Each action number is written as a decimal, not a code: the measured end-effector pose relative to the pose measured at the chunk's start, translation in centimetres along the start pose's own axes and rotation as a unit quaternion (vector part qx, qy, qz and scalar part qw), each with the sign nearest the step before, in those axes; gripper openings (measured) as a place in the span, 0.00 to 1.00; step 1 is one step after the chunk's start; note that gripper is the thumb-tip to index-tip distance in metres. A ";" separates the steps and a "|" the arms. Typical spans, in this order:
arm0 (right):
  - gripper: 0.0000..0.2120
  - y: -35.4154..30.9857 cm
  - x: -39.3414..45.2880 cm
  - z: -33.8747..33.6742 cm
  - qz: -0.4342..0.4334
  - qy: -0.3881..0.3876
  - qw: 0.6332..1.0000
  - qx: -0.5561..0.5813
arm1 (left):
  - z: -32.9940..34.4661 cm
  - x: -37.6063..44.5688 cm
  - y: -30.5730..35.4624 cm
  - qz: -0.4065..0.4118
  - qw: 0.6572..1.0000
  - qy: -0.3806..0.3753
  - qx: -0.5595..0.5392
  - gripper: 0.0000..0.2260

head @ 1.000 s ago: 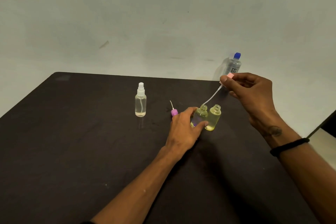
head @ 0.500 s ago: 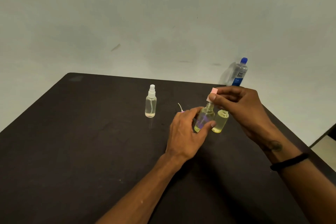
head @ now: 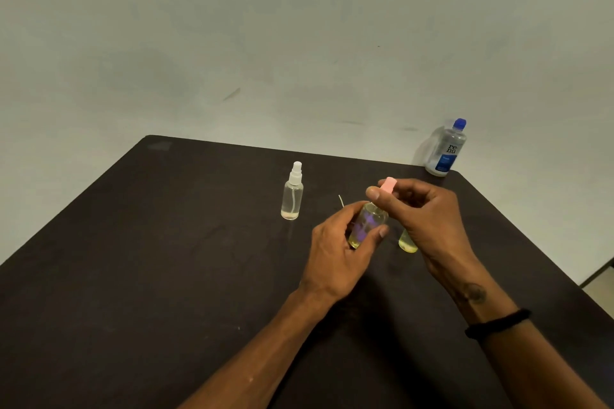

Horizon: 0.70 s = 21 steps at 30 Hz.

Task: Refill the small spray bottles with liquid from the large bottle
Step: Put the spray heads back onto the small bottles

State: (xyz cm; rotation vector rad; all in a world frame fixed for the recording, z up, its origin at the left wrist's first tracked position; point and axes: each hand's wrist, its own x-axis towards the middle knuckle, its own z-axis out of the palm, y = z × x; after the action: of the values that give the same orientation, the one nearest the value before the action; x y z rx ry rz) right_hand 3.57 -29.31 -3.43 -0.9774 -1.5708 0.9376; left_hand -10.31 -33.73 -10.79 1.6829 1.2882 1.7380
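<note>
My left hand (head: 335,252) grips a small clear bottle with yellowish liquid (head: 365,226) standing on the dark table (head: 166,276). My right hand (head: 428,219) pinches a pink spray cap (head: 388,184) right on top of that bottle's neck. A second small yellowish bottle (head: 407,242) stands just to the right, mostly hidden behind my right hand. Farther left a small clear bottle with a white spray cap (head: 293,191) stands alone. The large bottle with a blue cap (head: 447,148) stands at the table's far right corner.
A thin white tube (head: 341,201) of another spray cap sticks up behind my left hand; the cap itself is hidden. A pale wall rises behind the table. The table's right edge runs diagonally near my right forearm.
My right hand has brought the pink cap down from up right, sliding its tube into the bottle held by my left hand; the cap now sits at the neck.
</note>
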 end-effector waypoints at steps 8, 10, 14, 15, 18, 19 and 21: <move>0.22 0.2 0.8 -2.1 0.045 -0.156 0.976 0.148 | -0.3 0.5 -0.3 -0.013 0.999 -0.012 -0.042 0.17; 0.19 0.4 0.8 -2.2 0.037 -0.152 0.980 0.124 | -0.3 0.4 -0.4 -0.016 0.999 -0.021 -0.042 0.17; 0.18 0.2 0.7 -1.2 0.015 -0.051 0.997 0.064 | -0.1 0.3 -0.4 -0.017 0.999 -0.024 -0.036 0.19; 0.19 0.1 0.6 -0.9 0.010 -0.034 0.998 0.042 | -0.1 0.3 -0.4 -0.018 0.999 -0.025 -0.035 0.20; 0.26 -0.2 0.6 -0.6 0.013 -0.046 0.999 0.008 | 0.0 0.2 -0.2 -0.027 0.998 -0.028 -0.045 0.19; 0.29 -0.2 0.6 -0.8 0.022 -0.065 0.997 0.030 | -0.1 0.2 -0.2 -0.030 0.998 -0.025 -0.053 0.19; 0.30 -0.4 0.7 -1.5 0.043 -0.117 0.987 0.103 | -0.2 0.3 -0.3 -0.035 0.997 -0.021 -0.065 0.17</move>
State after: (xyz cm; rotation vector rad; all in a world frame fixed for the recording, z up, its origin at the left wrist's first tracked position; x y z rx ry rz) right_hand 4.91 -28.62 -2.56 -0.8176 -1.5946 1.2865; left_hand -10.60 -33.40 -10.81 1.5744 1.1742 1.6987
